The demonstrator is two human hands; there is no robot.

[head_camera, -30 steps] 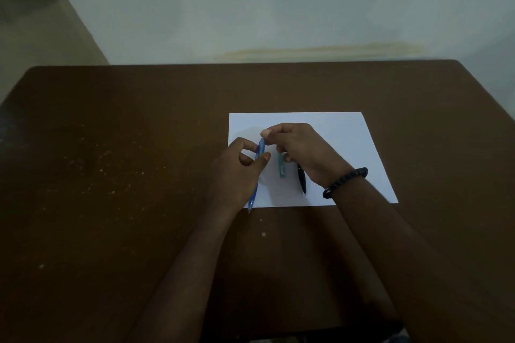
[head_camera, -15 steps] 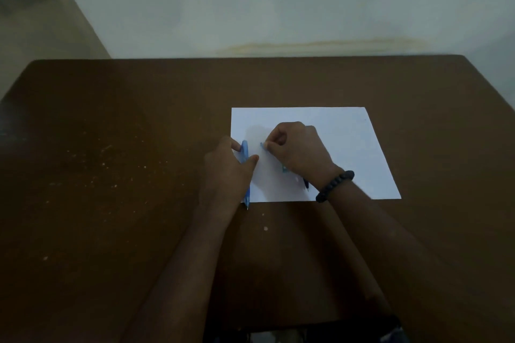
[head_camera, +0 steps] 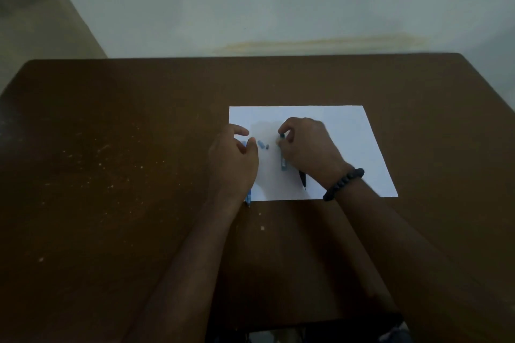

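A white sheet of paper [head_camera: 348, 131] lies on the brown table [head_camera: 139, 175]. My left hand [head_camera: 234, 161] lies over a blue pen [head_camera: 248, 198] at the sheet's left edge, with thumb and forefinger spread apart; only the pen's tip and a bit of its top show. A small blue piece [head_camera: 262, 144] lies loose on the paper just right of my left thumb. My right hand [head_camera: 309, 147] pinches the far end of a teal pen [head_camera: 283, 161] that lies on the paper. A black pen [head_camera: 302, 181] lies partly hidden under my right wrist.
The table's far edge meets a pale wall [head_camera: 278, 8]. Light specks and crumbs [head_camera: 111, 153] dot the table's left half. A dark bead bracelet [head_camera: 344, 184] is on my right wrist. The table's near edge is under my forearms.
My left hand has laid the blue pen down and spread its thumb and forefinger. A small blue piece now lies on the paper. My right hand has moved to the teal pen's end.
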